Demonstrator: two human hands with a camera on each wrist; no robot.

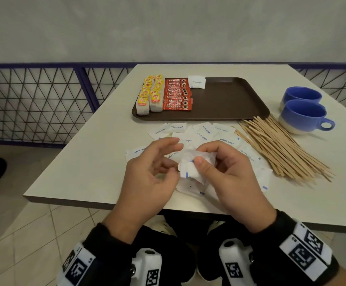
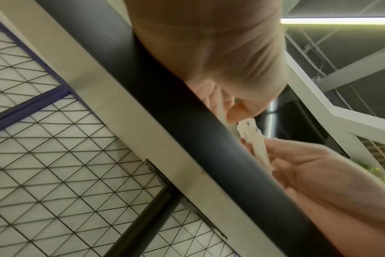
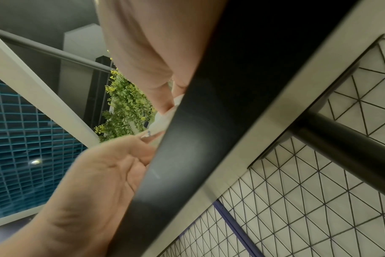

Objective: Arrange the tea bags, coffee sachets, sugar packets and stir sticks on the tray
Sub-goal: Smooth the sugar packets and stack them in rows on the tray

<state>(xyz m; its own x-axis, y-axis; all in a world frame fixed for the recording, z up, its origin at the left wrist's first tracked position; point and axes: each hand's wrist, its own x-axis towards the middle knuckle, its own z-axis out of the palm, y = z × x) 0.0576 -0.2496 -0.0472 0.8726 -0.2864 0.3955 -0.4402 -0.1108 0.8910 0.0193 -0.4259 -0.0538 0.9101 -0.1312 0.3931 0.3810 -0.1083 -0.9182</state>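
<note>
Mid-sort, both hands at the near table edge over loose sugar packets.

Left to right from the head camera: tea bags [image 1: 149, 93] and coffee sachets [image 1: 177, 94] lined on the tray's [image 1: 229, 100] far-left part, one sugar packet [image 1: 197, 81] beside them; loose sugar packets [image 1: 201, 134] on the table [image 1: 85, 162] near the tray; stir sticks [image 1: 279, 145] fanned at right, two blue cups [image 1: 304, 115] beyond. Left hand [image 1: 150, 174] fingers relaxed, loosely curved, touching the held stack of packets [image 1: 192, 166]. Right hand [image 1: 227, 172] pinches that stack, thumb on top. Wrist cameras, looking from below the table edge, show only the stack's thin edge [image 2: 256, 144] between the fingertips.
</note>
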